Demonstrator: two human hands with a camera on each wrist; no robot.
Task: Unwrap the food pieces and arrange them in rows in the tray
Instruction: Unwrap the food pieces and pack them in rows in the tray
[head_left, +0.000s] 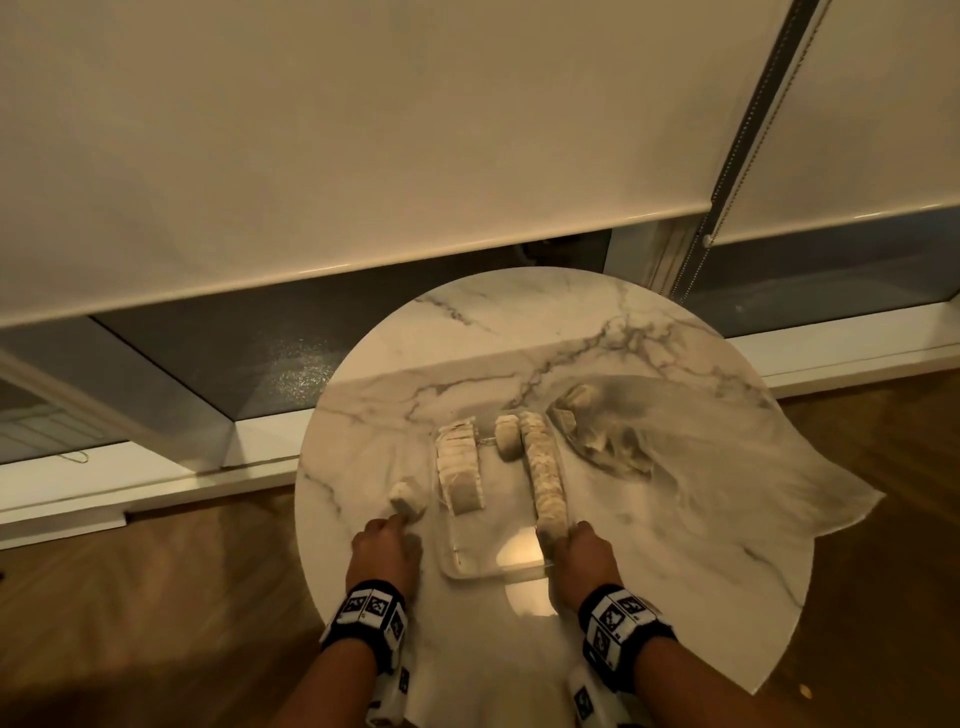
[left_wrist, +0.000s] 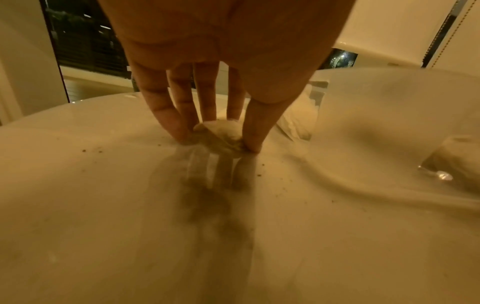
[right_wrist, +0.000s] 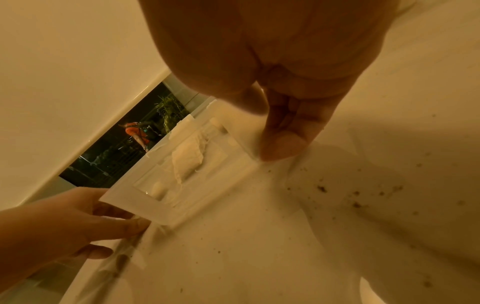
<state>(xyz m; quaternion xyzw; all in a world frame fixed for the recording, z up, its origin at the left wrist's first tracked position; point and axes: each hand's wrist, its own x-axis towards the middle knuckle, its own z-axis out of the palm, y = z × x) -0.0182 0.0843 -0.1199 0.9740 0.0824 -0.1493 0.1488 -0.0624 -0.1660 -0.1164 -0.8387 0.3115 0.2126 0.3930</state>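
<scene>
A clear tray (head_left: 488, 574) sits on the round marble table (head_left: 649, 561). Two rows of pale food pieces stand in it, the left row (head_left: 458, 470) and the longer right row (head_left: 544, 480), with one single piece (head_left: 506, 437) between them at the far end. A loose piece (head_left: 408, 501) lies left of the tray. My left hand (head_left: 402, 519) pinches this piece (left_wrist: 223, 131) between thumb and fingers (left_wrist: 179, 131) on the tabletop. My right hand (head_left: 563, 532) has curled fingers (right_wrist: 280, 144) pinching the tray's rim (right_wrist: 135, 207) beside the right row's near end.
A crumpled clear wrapper (head_left: 597, 434) lies right of the tray, and its sheet (head_left: 753, 483) spreads past the table's right edge. Dark crumbs (right_wrist: 322, 188) dot the table. A window with lowered blinds (head_left: 363, 156) lies behind; wooden floor (head_left: 156, 597) surrounds the table.
</scene>
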